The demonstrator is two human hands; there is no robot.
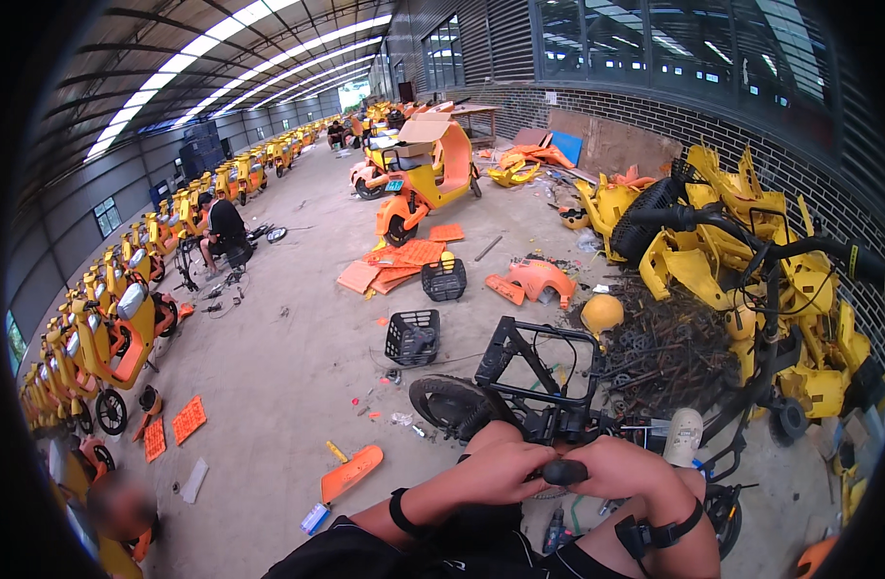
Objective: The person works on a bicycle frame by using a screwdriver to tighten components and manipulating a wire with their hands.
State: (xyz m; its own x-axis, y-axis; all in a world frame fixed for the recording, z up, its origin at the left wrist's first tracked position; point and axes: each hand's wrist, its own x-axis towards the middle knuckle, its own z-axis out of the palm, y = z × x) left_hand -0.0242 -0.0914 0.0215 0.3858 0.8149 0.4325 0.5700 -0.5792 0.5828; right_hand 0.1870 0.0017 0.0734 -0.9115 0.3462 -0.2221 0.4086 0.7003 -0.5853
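Fingers (539, 456) curl inward, partly closed, where left hand (508, 470) and right hand (608, 467) meet; from my remote post I see a black rounded handle (564, 472) between them, but fingertips are hidden and I cannot tell which hand grips it. Black scooter frame (495, 355) sits just beyond, its tyred wheel (441, 398) leftward. I judge the hands are paired so one steadies while the other bears on the handle. Power drill (556, 534) lies below, presumably placed for easy reach; slatted black basket (396, 340) rests apart, probably out of the way.
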